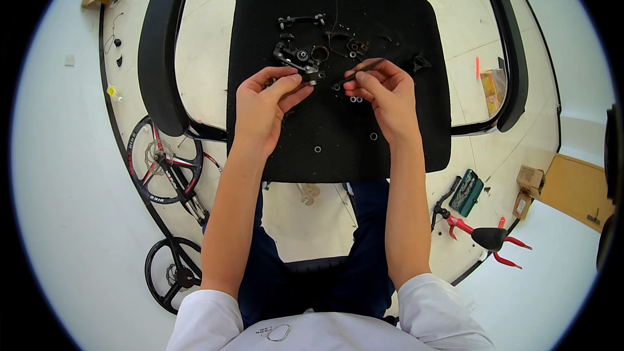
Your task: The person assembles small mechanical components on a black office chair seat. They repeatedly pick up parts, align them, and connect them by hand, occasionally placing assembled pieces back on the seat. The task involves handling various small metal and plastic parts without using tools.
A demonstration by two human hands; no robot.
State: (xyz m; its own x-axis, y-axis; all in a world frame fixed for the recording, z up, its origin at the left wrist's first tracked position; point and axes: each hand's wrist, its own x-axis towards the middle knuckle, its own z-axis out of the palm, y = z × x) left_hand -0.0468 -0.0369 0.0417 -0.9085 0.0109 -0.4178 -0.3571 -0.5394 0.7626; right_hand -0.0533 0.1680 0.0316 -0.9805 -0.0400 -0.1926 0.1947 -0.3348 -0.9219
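Note:
Over the black chair seat [351,162], my left hand [263,104] pinches a small dark part with a silver end [312,80] between thumb and fingers. My right hand [390,94] is closed on a thin black rod-like piece [340,82], whose exact kind I cannot make out. The two pieces are close together but apart. Just beyond my left hand lies a dark metal bracket assembly [296,54], like a bicycle brake caliper, with a brass-coloured ring [319,54] beside it. Small washers [318,149] and nuts are scattered over the seat.
Armrests [164,52] flank the seat. A black star-shaped knob [421,62] lies to the right on it. Bicycle wheels [146,188] are on the floor at left. A green toolbox [467,192], a red bike frame [461,223] and cardboard boxes [530,180] are at right.

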